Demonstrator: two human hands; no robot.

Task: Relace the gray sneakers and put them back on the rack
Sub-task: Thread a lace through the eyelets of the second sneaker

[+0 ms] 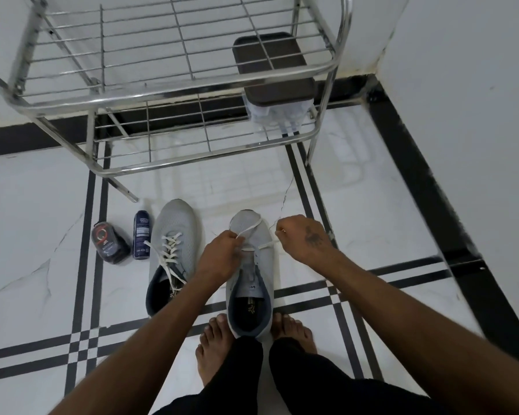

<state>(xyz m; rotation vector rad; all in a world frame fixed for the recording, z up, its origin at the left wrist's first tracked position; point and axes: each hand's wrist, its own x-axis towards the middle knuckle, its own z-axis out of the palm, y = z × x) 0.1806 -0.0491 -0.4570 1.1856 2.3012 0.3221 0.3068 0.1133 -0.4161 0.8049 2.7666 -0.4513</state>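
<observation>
- Two sneakers sit on the floor before the rack (pixel 174 94): the left sneaker (pixel 170 253) is already laced, the right sneaker (pixel 250 274) stands between my feet with only its lowest eyelets threaded.
- My left hand (pixel 219 253) pinches one end of the lace (pixel 252 227); my right hand (pixel 300 238) pinches the other, fingers curled tight.
- I'd draw both ends level before crossing upward, keeping the lace flat.
</observation>
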